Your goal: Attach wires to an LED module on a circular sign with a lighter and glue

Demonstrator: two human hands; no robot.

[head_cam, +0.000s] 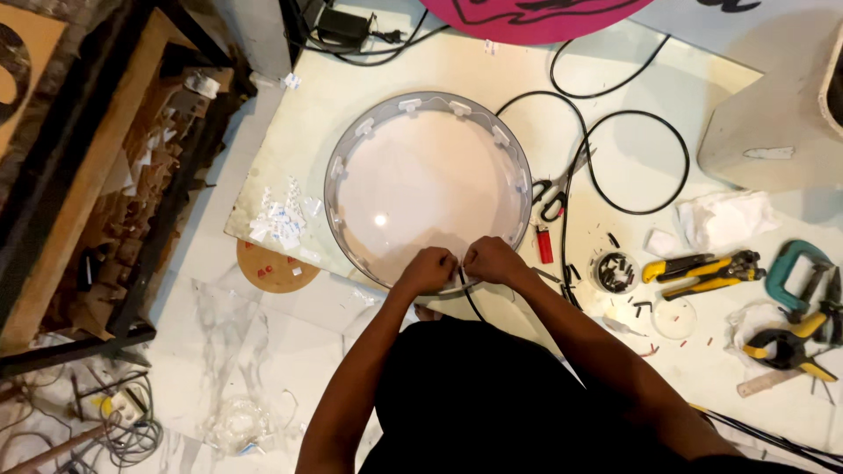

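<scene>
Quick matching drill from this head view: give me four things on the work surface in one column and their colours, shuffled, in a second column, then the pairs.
Things:
1. lighter
2. C-clamp
3. crimping pliers
4. round sign panel

Colours:
A. teal
B. pink
C. red
D. yellow and black

Pairs: 1-C, 2-A, 3-D, 4-B

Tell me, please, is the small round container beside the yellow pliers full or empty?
Partly filled: the small round container holds dark little pieces, with more scattered beside it.
</scene>
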